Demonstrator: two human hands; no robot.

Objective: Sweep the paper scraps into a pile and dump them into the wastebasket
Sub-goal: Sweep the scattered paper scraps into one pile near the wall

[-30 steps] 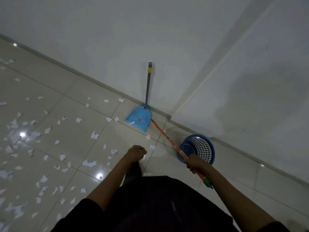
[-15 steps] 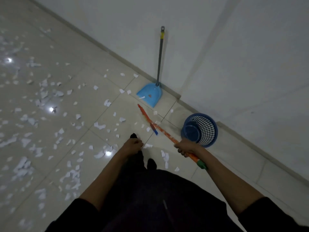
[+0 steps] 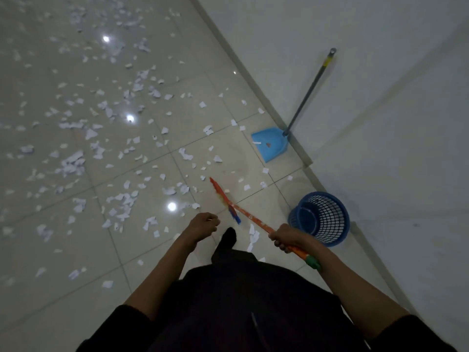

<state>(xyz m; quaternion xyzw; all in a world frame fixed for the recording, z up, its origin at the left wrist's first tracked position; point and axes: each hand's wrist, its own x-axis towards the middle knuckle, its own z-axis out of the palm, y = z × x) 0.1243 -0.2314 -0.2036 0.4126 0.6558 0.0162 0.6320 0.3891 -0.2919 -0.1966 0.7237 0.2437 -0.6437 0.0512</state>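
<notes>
Swung leftward, broom (image 3: 229, 200) in right hand (image 3: 286, 237); no readable writing.

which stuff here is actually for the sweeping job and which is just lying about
For the job: broom gripped by right hand; paper scraps; blue dustpan by the wall; blue wastebasket.

Just there: left hand, holding nothing; white wall.

Bare tiled room (image 3: 142, 250), white wall (image 3: 380, 123)

floor (image 3: 63, 288): glossy pale tiles, with bright light reflections
wall (image 3: 380, 72): plain white, on the far right side
baseboard (image 3: 243, 72): runs between floor and wall
</notes>
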